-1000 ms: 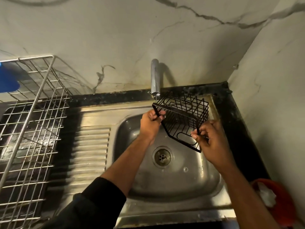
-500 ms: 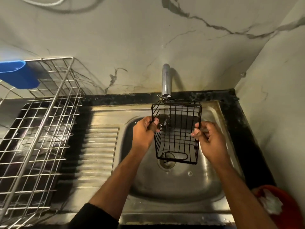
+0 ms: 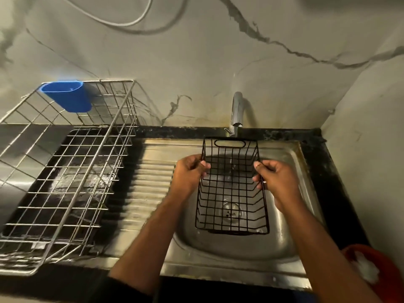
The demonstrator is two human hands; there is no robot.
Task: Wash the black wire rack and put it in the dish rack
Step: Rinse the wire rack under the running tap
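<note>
Rinse stage, by the look of it. Black wire rack (image 3: 231,189) held over the basin of the steel sink (image 3: 244,243), open side up toward the camera, its handle end at the back just under the tap (image 3: 236,112). A thin stream of water seems to fall from the spout through the rack's mesh; faint, not certain. No sponge or soap visible on the rack.

Left hand (image 3: 189,174): fingers curled round the rack's left rim wire, thumb over the top, gripping. Right hand (image 3: 276,179): thumb and fingers closed on the right rim wire, likewise gripping. Both hold near the upper half of the rack; its front end hangs free above the drain, clear of the basin floor as far as can be told.

Left to do, my judgement: finish the rinse, shake off water, carry the rack leftward over the ribbed drainboard and set it in the dish rack (image 3: 65,171). That steel dish rack sits at the left end of the worktop, a blue plastic cup holder (image 3: 67,96) hung on its back rim.
</note>
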